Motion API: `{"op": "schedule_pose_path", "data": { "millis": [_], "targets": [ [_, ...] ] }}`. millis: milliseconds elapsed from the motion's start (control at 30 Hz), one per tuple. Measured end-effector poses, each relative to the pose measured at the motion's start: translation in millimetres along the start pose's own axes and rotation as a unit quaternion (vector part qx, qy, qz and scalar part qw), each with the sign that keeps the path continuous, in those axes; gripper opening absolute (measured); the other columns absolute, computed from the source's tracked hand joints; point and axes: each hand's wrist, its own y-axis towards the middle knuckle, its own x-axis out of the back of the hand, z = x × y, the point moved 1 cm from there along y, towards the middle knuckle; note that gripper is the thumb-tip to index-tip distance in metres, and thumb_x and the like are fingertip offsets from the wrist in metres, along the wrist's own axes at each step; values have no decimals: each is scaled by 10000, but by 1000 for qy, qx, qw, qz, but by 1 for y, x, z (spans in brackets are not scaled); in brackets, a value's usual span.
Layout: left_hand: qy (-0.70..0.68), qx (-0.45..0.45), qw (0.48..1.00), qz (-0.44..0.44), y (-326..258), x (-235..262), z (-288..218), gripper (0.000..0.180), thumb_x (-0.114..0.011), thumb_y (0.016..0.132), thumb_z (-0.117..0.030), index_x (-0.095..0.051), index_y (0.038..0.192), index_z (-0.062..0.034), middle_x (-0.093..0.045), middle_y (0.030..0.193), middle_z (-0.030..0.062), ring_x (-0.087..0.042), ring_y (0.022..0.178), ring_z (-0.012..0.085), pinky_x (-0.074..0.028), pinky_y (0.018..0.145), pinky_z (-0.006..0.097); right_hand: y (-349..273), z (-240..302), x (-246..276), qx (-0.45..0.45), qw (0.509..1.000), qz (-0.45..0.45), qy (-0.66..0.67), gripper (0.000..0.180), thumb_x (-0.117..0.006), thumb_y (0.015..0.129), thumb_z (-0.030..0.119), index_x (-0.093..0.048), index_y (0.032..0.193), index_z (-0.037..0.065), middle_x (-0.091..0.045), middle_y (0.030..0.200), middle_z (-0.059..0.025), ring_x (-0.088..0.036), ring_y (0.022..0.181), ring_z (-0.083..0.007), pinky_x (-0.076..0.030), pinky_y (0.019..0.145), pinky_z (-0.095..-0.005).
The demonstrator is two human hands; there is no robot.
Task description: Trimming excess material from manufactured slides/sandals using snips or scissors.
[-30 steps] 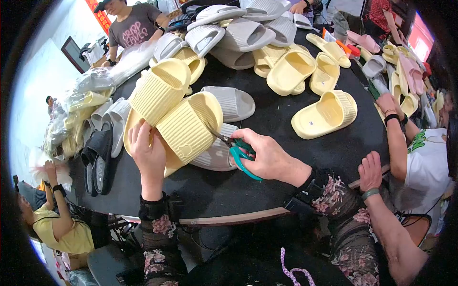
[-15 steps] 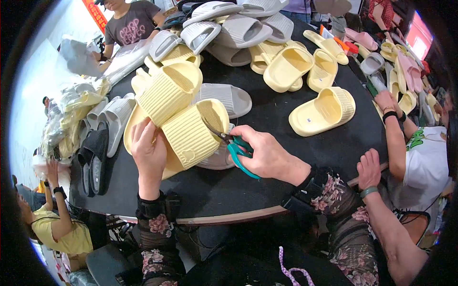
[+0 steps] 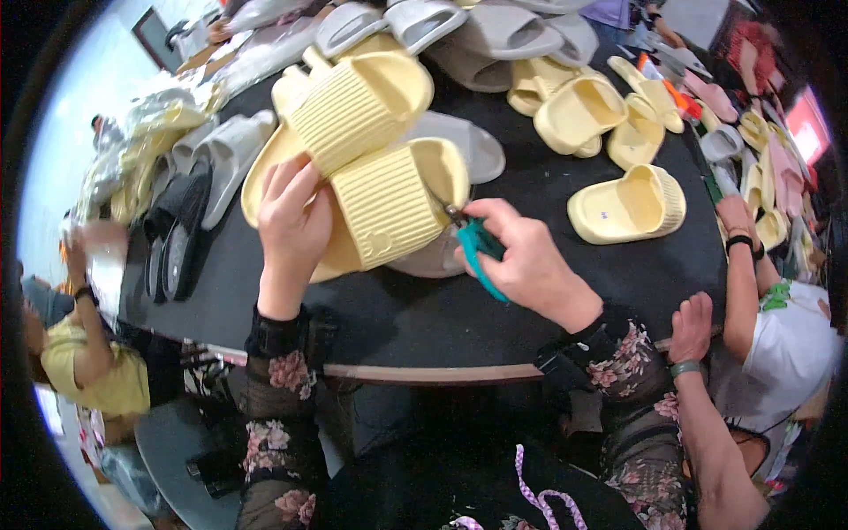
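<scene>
Worktop (image 3: 424, 327): black, with a pale, curved near edge; a heap of grey slippers (image 3: 512, 34) at the far side, bagged slippers (image 3: 159, 146) at the far left.
Yellow pair (image 3: 389, 208): left of centre, two ribbed straps side by side facing up, appearing raised over a grey slipper (image 3: 483, 155).
Left hand (image 3: 296, 208): grip closed on the pair's near left side, fingertips by the gap between the straps; thumb hidden.
Right hand (image 3: 534, 265): grip closed around the teal handles of the scissors (image 3: 481, 249).
Blades: pointing up and left, at the opening edge of the nearer strap; too blurred to tell whether they touch it or how wide they stand.
Key relation: nearer slipper lies left of the scissors, its long axis seeming to slant from lower left to upper right; right hand is closer to its opening, left hand to the opposite end.
Nearby: lone yellow slipper (image 3: 614, 216) right of the right hand, well apart; black slippers (image 3: 184, 238) left of the left hand.
</scene>
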Motion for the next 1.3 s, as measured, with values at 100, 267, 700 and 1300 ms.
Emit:
{"op": "schedule_pose_path", "data": {
  "millis": [100, 267, 700, 1300],
  "targets": [
    [-23, 17, 1000, 3, -3, -3, 5, 255, -585, 694, 55, -636, 937, 0, -630, 970, 136, -570, 836, 329, -473, 741, 361, 2, -4, -4, 5, 999, 1, -33, 368, -683, 787, 110, -523, 1100, -3, -631, 801, -207, -663, 739, -322, -514, 619, -362],
    [-18, 1, 1000, -2, 0, 2, 10, 230, -597, 672, 61, -621, 893, 0, -625, 943, 128, -575, 832, 314, -475, 721, 374, 4, -2, -3, -5, 1000, -12, -3, 387, -696, 788, 77, -513, 1114, -23, -646, 810, -172, -671, 750, -225, -504, 658, -313],
    [-27, -52, 997, 47, -1, 6, -16, 312, -577, 629, 84, -648, 917, -10, -596, 880, 94, -531, 744, 282, -438, 692, 364, 4, 4, 13, 17, 996, -85, -16, 446, -694, 788, 99, -500, 1180, 10, -630, 1007, -141, -639, 813, -169, -519, 688, -291],
    [-19, -124, 987, 103, 5, 13, -29, 249, -639, 589, 45, -641, 832, -8, -577, 876, 106, -522, 758, 267, -407, 698, 384, 4, 15, 15, -3, 998, -51, -22, 439, -698, 794, 136, -494, 1158, 0, -634, 885, -168, -657, 708, -209, -510, 585, -313]
  ]
}}
